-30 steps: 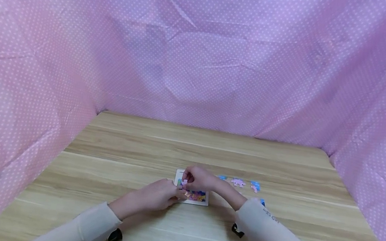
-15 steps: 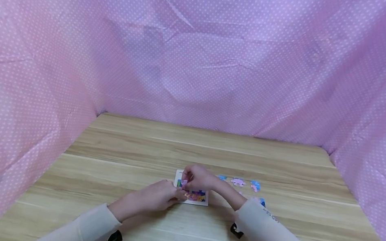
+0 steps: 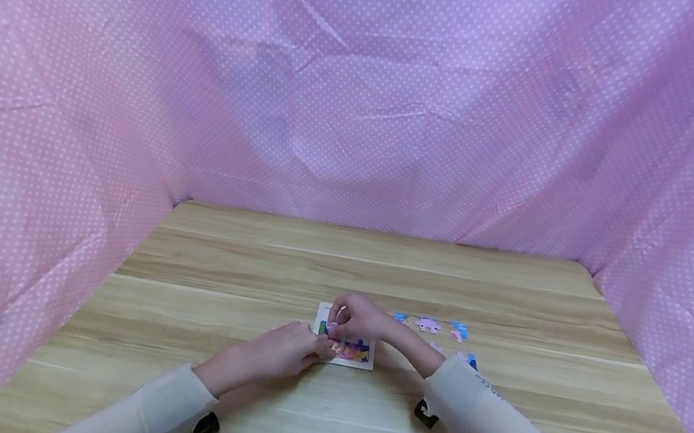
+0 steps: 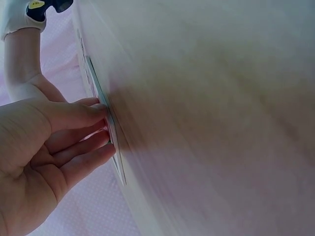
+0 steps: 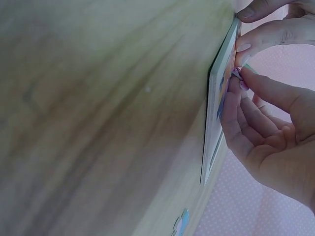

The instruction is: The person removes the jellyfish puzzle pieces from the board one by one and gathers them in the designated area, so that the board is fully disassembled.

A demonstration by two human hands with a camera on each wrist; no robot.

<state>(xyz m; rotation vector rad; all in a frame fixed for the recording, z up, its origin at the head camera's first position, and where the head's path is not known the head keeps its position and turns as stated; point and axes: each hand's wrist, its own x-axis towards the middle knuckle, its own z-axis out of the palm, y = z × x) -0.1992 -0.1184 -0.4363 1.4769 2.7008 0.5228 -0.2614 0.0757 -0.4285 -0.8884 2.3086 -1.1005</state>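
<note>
A small jigsaw puzzle board (image 3: 366,366) with a white frame lies on the table, its lower part filled with colourful pieces. My right hand (image 3: 359,317) is over its upper left part and pinches a pink-and-purple puzzle piece (image 5: 237,73) between thumb and index finger, low over the board. My left hand (image 3: 290,351) rests at the board's lower left. In the right wrist view the left thumb touches the frame's corner and the index finger (image 5: 244,47) presses on the pieces, close beside the pinched piece. Both hands cover part of the board.
Several loose puzzle pieces lie right of the board, among them a pink one with eyes (image 3: 428,325), a blue-and-pink one (image 3: 459,331) and one partly behind the right sleeve (image 3: 472,360). The wooden table (image 3: 340,267) is enclosed by pink dotted cloth (image 3: 358,137).
My right hand's fingers have shifted slightly with the puzzle piece, which shows a little less and at a different tilt. The left hand stays in place on the board.
</note>
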